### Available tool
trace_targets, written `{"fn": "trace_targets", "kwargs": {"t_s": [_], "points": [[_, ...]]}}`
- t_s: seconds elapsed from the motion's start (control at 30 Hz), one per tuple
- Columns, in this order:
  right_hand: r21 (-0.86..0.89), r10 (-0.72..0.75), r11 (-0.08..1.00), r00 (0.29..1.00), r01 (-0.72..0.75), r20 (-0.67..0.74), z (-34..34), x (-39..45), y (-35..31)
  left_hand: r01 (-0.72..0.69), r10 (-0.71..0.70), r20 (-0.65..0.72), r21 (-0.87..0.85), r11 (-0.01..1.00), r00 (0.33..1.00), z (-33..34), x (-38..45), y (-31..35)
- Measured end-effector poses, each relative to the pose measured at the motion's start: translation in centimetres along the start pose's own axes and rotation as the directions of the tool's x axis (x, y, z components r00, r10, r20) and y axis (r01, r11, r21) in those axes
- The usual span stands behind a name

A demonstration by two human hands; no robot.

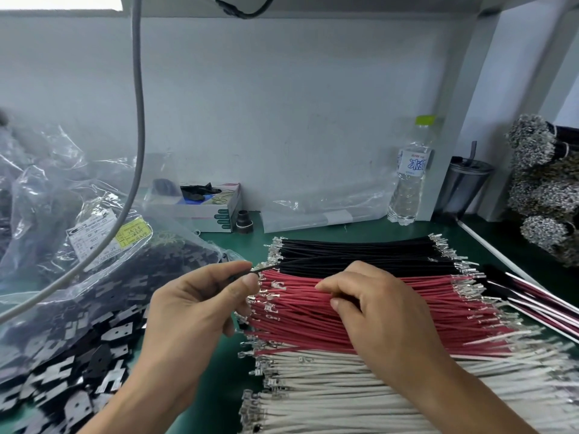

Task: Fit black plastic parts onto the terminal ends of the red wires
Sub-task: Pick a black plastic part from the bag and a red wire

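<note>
Surface: green bench mat (250,242), backed by a pale grey wall panel (282,104); a white upright post (463,120) stands far right.

On the mat, right of centre: three flat rows of cut wires with metal terminals at both ends — black wires (360,252) farthest, red wires (313,317) in the middle, white wires (344,386) nearest.

Left: clear plastic bags (47,198) with labels, and a heap of black plastic parts (94,355) spilling toward the near edge.

Far side: open carton (216,211), water bottle (410,173), dark tumbler (463,186). Far right: bundled wire ends (545,189), cut off by the frame.

Left hand (200,305): thumb and forefinger pinch a small dark piece at the tip of one black wire; the piece is too small to identify.

Right hand (376,308): fingers curled down onto the red wires; whether it grips one cannot be told.

A grey cable (138,120) hangs across the left.
</note>
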State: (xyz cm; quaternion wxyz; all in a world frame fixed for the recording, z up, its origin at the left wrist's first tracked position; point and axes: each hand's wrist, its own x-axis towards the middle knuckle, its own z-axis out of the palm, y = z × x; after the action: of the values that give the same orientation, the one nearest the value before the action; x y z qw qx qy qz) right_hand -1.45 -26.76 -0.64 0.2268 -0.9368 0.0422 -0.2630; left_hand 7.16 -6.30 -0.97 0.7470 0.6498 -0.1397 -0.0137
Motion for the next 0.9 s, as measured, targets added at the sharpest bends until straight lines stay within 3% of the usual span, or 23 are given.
{"fn": "trace_targets", "kwargs": {"t_s": [0.1,0.33,0.63,0.9], "points": [[-0.174,-0.12,0.978,0.993,0.117,-0.01,0.4,-0.1,-0.4,0.006,-0.006,0.014,0.004,1.0,1.0,0.1,-0.1,-0.1],[-0.235,-0.193,0.955,0.981,0.183,-0.02,0.9,0.1,-0.3,0.002,-0.002,0.026,0.007,1.0,1.0,0.1,-0.1,-0.1],[0.22,-0.112,0.967,0.991,0.125,-0.07,-0.5,0.1,0.1,0.055,-0.049,0.084,-0.072,0.996,0.995,0.2,-0.2,-0.1],[0.252,-0.141,0.956,0.988,0.151,-0.057,-0.7,-0.3,-0.8,0.075,-0.051,0.187,-0.126,0.989,0.981,0.5,-0.7,0.4]]}}
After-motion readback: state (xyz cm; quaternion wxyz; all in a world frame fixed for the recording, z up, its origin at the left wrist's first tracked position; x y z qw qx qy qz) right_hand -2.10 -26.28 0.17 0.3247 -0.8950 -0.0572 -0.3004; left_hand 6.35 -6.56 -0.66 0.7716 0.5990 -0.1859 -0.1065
